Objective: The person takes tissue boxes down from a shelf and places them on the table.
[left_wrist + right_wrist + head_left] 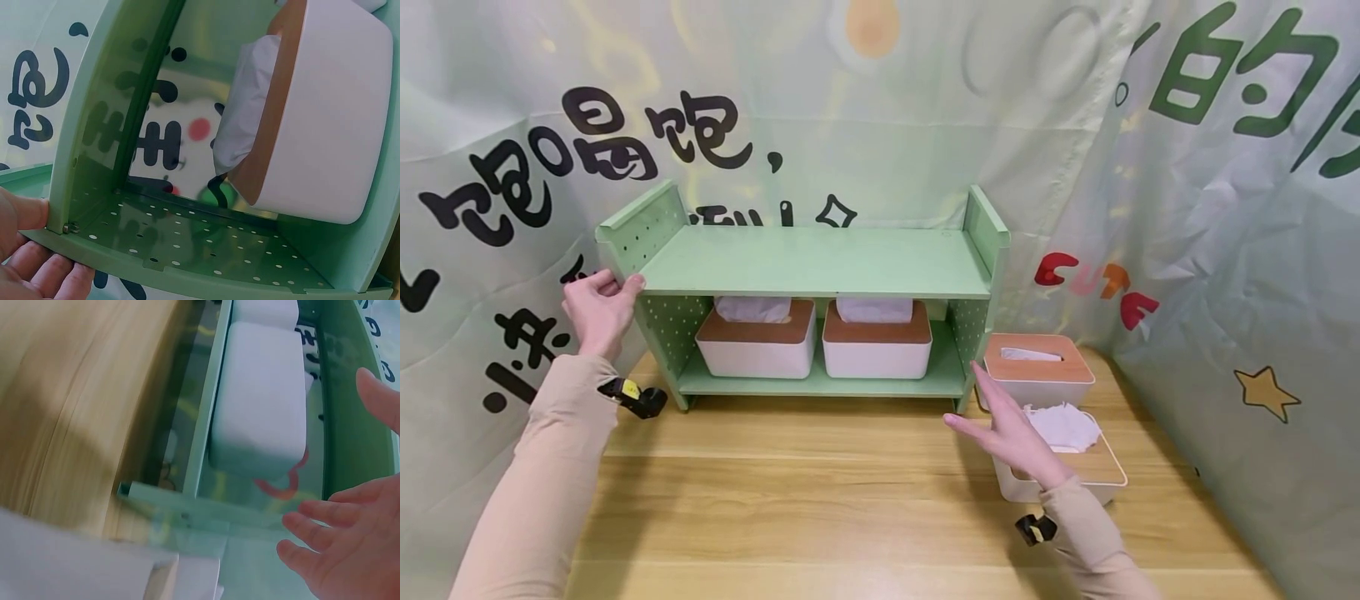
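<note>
A light green two-tier shelf (816,262) with perforated side panels stands on the table. My left hand (598,312) grips its left side panel at the front edge, thumb on the inner side and fingers curled round the outside, as the left wrist view shows. At the shelf's right side is my right hand (1018,433), thumb spread and fingers extended, fingertips close to the right panel's lower front edge. On the lower tier sit two white tissue boxes with brown lids, a left one (760,358) and a right one (877,358), tissue sticking up from each. The upper tier is bare.
Two more tissue boxes stand on the wooden table (820,500) right of the shelf: a rear box (1037,392) and a front box (1101,467) with crumpled tissue, partly behind my right hand. A printed curtain (880,150) hangs close behind and along both sides.
</note>
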